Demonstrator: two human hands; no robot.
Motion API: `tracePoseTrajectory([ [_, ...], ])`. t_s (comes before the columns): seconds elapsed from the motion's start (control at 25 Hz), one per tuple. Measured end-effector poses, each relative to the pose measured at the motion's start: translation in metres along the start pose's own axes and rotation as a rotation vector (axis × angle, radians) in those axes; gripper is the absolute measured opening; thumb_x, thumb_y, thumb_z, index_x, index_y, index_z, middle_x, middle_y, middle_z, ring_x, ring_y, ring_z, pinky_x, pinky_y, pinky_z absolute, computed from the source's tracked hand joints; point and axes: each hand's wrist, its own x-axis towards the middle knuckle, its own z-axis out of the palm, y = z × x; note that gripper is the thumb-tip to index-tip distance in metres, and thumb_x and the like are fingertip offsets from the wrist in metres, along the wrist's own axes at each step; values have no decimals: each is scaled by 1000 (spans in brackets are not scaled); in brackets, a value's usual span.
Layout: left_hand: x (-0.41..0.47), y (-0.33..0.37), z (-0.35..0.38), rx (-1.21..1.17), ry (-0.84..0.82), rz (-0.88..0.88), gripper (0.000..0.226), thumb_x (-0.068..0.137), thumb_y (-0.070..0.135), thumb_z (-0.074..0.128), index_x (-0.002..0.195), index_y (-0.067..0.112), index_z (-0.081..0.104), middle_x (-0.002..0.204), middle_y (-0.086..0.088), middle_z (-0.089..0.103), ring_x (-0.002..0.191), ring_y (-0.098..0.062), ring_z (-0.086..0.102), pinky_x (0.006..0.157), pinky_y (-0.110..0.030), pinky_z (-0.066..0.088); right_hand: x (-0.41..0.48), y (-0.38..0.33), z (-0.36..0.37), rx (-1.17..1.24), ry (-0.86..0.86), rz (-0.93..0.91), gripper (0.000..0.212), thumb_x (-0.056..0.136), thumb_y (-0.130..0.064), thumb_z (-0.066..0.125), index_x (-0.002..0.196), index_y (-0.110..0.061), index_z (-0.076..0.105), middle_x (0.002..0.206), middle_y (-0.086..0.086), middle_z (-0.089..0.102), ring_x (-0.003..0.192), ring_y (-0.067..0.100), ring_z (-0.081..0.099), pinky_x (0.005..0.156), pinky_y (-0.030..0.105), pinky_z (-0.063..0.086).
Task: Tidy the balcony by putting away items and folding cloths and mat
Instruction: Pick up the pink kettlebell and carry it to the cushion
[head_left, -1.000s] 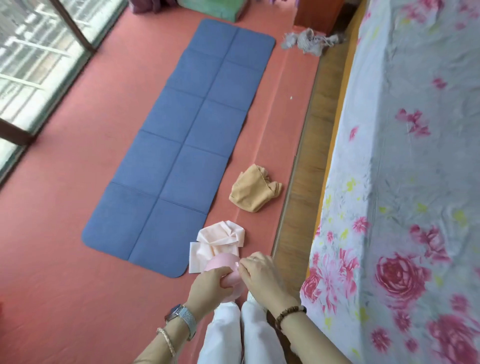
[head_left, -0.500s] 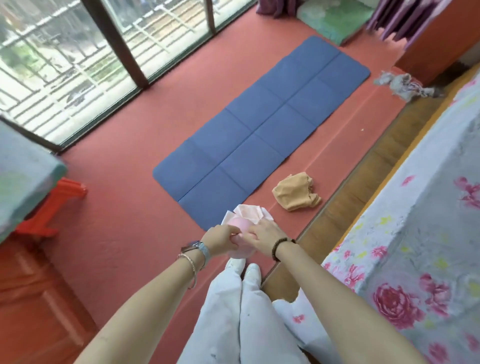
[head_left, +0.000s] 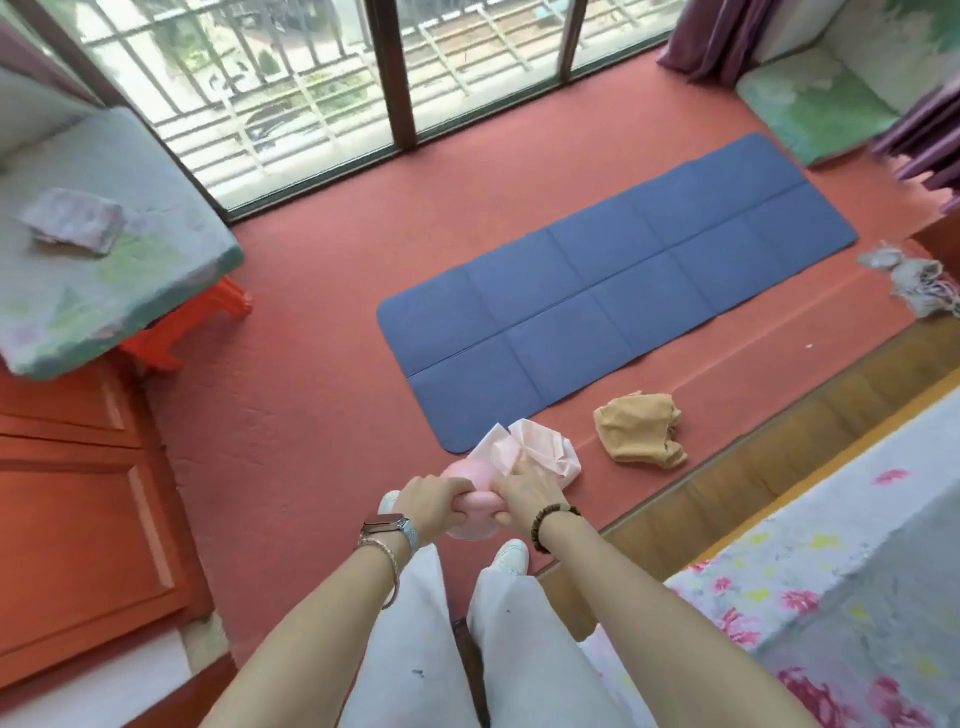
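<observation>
We are standing in a home, on an enclosed balcony: a blue exercise mat (head_left: 623, 291) is lying on red carpet (head_left: 322, 405) below barred windows (head_left: 311, 78), a floral-sheeted bed (head_left: 857, 571) is standing alongside, and purple curtains (head_left: 706, 41) are hanging.

The red floor (head_left: 322, 395) bears a blue mat (head_left: 613, 291), tan cloth (head_left: 639, 434), pink cloth (head_left: 540, 452), grey rag (head_left: 914, 283).

Blue mat (head_left: 618, 291) unfolded flat; pink cloth (head_left: 545, 451), tan cloth (head_left: 639, 432) crumpled beside
</observation>
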Motion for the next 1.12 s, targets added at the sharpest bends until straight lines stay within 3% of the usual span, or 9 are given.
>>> tracePoseTrajectory([
  [0.24,-12,-76,-11,-50,-28,-5,41,71,31,49,112,34,52,104,-5,70,97,-37,62,74,-37,45,34,-64,-4,-19,-67,8,33,85,-21,59,117,-21,62,112,10,48,108,33,52,87,36,44],
  [0.36,-20,-118,-26,-106,-15,13,38,77,23,54,115,30,55,105,-5,70,98,-35,61,69,-34,31,58,-104,-14,-33,-75,-11,31,85,-20,57,116,-19,62,105,9,45,107,32,52,80,31,37],
  [0.44,-27,-152,-43,-167,0,-9,36,78,21,56,113,28,56,103,-3,70,98,-33,61,71,-34,31,75,-137,-25,-50,-64,-42,31,86,-22,57,116,-18,62,102,7,41,106,32,53,83,30,36],
  [0.56,-37,-199,-72,-239,33,-60,34,76,26,57,109,30,58,99,0,70,96,-30,62,77,-35,39,105,-178,-41,-68,-39,-104,33,88,-27,56,120,-20,62,113,11,48,107,33,50,92,35,37],
  [0.72,-48,-243,-109,-260,111,-101,29,79,23,60,107,29,60,95,-1,71,94,-28,63,76,-34,38,140,-224,-59,-41,-12,-154,31,84,-30,58,115,-26,63,110,10,50,104,33,52,91,36,40],
  [0.96,-41,-276,-154,-209,272,-112,28,83,25,60,111,29,59,92,-2,71,88,-27,64,72,-33,38,179,-252,-100,13,57,-222,31,84,-29,59,115,-27,61,110,10,48,97,33,55,89,36,47],
  [1.12,-9,-285,-178,-192,286,-108,28,85,24,57,112,29,58,96,-2,71,93,-26,64,74,-33,36,209,-247,-127,24,70,-237,29,86,-28,57,115,-27,61,112,9,48,98,31,55,90,35,45],
])
